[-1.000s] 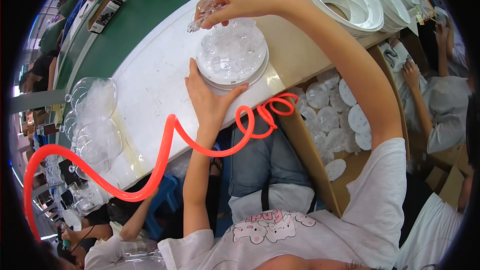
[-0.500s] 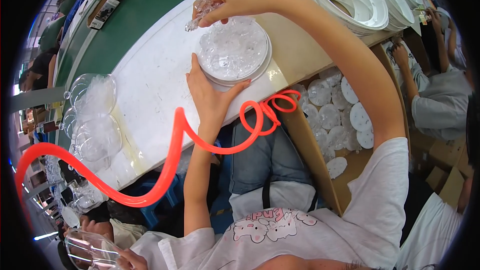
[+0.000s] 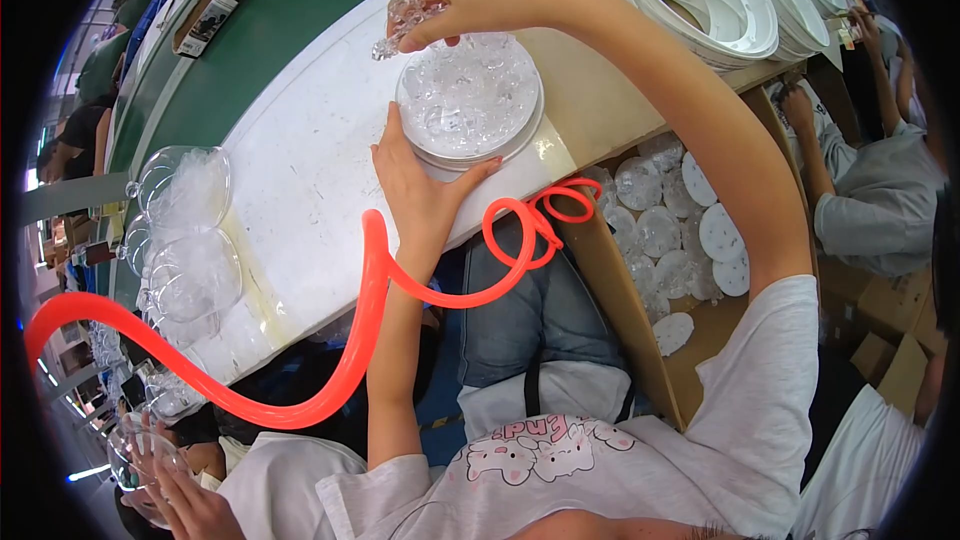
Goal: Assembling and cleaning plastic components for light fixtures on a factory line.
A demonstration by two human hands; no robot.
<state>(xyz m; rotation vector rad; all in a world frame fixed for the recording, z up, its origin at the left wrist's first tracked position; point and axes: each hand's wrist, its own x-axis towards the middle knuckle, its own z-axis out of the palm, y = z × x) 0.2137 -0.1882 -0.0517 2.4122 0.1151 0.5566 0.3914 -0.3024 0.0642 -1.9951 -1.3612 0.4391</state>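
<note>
My right hand (image 3: 440,5) is closed around a cluster of small clear plastic pieces (image 3: 405,22), held just above the far left rim of a round white dish. Clear, glossy pieces (image 3: 468,90) cover the inside of that dish (image 3: 455,157), which sits on other white round parts on the white worktop. At the dish's near left side, my left hand (image 3: 425,175) cups the rim between spread thumb and fingers. Its fingertips lie against the edge. The exact shape of the pieces in my right hand is too small to make out.
A red coiled hose (image 3: 350,360) crosses in front of my left forearm. Clear domed covers (image 3: 195,275) stand at left. White rings (image 3: 700,0) are stacked at far right, above a cardboard box (image 3: 640,360) of clear and white discs. A co-worker's hands (image 3: 185,500) hold a clear cover.
My hands stay nearly in place. The clear pieces in the dish lie somewhat differently, and the dish has shifted slightly. The red hose has swung a little, and the co-worker's clear cover has moved.
</note>
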